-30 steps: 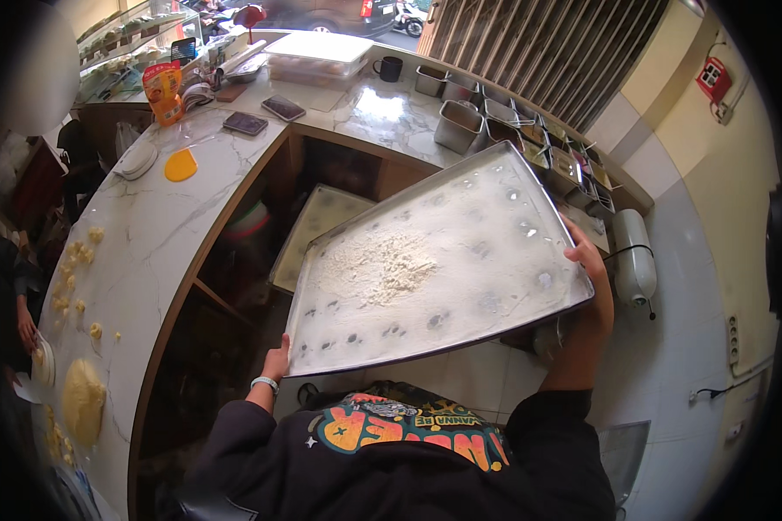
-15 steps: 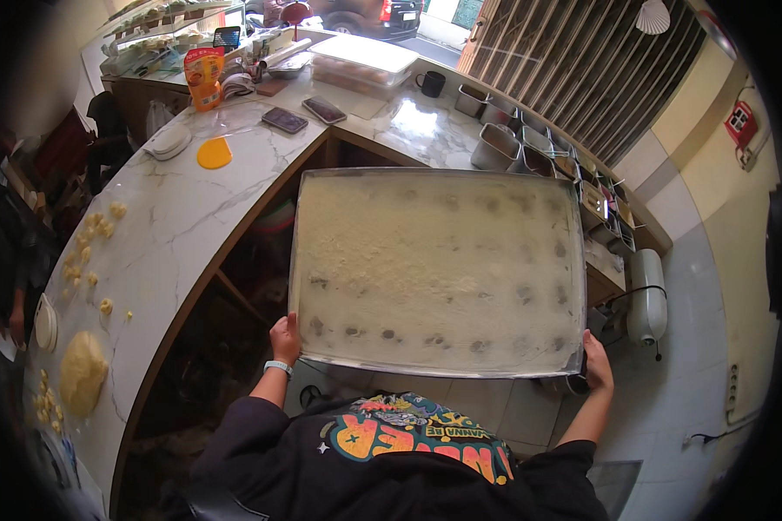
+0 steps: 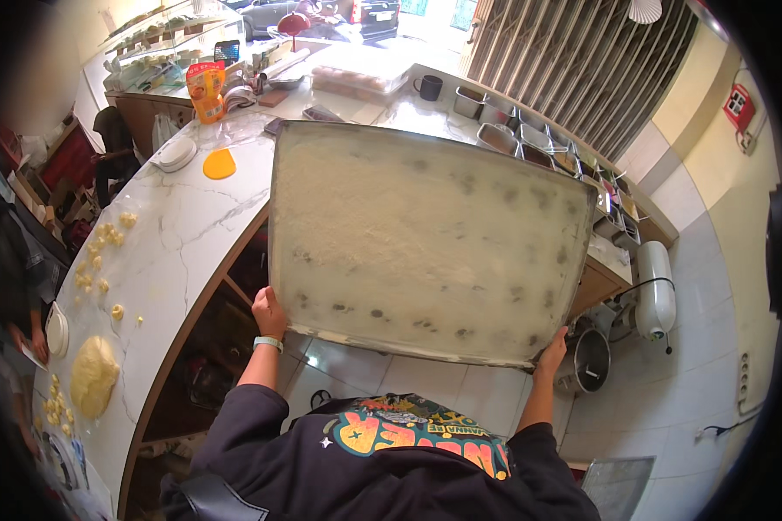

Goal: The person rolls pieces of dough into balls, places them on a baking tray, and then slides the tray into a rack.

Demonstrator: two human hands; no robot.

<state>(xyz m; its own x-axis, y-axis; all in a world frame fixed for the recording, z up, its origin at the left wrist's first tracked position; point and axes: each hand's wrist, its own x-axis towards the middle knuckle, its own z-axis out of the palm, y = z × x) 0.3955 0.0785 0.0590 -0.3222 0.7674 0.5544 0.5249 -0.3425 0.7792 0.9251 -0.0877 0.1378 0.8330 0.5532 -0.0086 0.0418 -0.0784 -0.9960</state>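
Note:
A large rectangular baking tray [image 3: 426,239], dusted with pale flour and marked with dark spots, is held up in front of me. It tilts, its left side higher than its right. My left hand [image 3: 269,313], with a light band at the wrist, grips the tray's near left corner. At the near right corner my right hand [image 3: 551,349] is closed on the rim. Fingers under the tray are hidden. The tray's far edge overlaps the marble counter from this view; whether it touches there I cannot tell.
On the marble counter [image 3: 191,208] to the left lie a dough mound [image 3: 95,377], dough bits [image 3: 104,234], a yellow scraper [image 3: 219,164] and an orange pouch [image 3: 206,91]. Metal containers [image 3: 500,137] line the right back. A white mixer [image 3: 654,291] and steel bowl [image 3: 592,359] stand right. Another person's hands [image 3: 33,343] are far left.
The tray has tipped, its right side lower, and shifted away and slightly left at its far left corner. Both hands moved with it; the steel bowl at right has come into view.

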